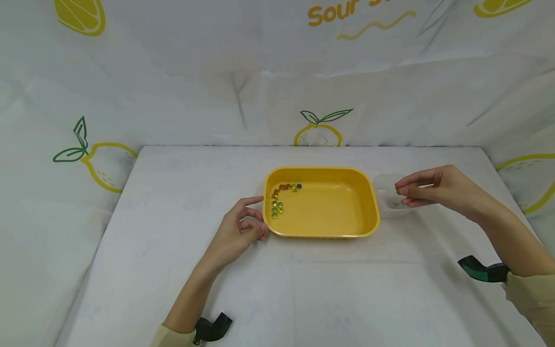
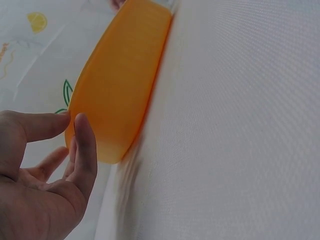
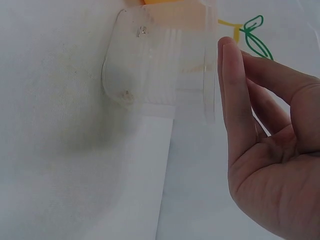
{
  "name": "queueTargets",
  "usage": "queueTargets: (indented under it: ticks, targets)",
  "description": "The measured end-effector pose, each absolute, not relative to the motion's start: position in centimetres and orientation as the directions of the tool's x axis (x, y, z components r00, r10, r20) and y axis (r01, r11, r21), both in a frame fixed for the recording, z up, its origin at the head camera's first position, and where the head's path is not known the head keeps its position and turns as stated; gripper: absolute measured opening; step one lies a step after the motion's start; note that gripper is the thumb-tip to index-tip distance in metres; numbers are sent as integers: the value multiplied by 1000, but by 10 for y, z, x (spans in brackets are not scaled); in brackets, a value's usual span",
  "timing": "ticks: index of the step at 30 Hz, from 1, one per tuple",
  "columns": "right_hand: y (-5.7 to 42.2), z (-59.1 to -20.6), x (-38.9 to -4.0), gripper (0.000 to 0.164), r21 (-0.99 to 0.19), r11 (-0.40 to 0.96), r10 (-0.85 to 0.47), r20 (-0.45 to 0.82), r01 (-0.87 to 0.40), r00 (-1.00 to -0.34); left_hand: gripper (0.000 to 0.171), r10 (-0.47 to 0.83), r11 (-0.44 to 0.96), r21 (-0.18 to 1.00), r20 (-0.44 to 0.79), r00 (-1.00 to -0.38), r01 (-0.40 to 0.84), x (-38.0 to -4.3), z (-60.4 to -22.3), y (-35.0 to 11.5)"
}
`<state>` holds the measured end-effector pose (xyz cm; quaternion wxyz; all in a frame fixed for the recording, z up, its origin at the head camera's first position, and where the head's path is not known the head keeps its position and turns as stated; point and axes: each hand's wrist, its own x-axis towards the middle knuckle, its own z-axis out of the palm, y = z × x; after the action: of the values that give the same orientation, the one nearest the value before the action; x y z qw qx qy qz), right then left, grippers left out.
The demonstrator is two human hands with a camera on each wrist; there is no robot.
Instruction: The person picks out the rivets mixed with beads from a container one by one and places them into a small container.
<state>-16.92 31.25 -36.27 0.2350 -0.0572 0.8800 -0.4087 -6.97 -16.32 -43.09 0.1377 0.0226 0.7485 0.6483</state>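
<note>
A yellow tray [image 1: 325, 230] lies in the middle of the table, with several small glass beads [image 1: 275, 204] in amber, green and blue along its left side and upper left. My left hand [image 1: 237, 230] touches the tray's left end from outside; in the left wrist view its fingertips [image 2: 84, 127] are loosely bent at the wall. To the right of the tray stands a clear plastic box [image 1: 386, 185]. Over that box, my right hand [image 1: 438, 188] pinches a small reddish-brown bead [image 1: 397, 188] between thumb and fingers. The right wrist view hides this bead behind the fingers.
A white cloth [image 1: 295, 294] covers the table, and its far edge meets a lemon-print backdrop [image 1: 191, 96]. The clear box [image 3: 145, 65] has a few small things showing near its bottom. Dark cameras [image 1: 212, 328] are strapped at both wrists.
</note>
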Motion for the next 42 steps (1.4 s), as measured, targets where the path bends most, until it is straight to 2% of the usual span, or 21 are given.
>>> queueTargets:
  ticks: [13,42]
  targets:
    - [308,-362,-170,39,-697,711,-267,-387,91,-883,65,208,166,975,-179,-961,-146,-70,-431,-163]
    - [307,-365,-172,38,-684,726,-263,-379,77,-887,65,211,167,975,-182,-960,-148,-69,-432,-163]
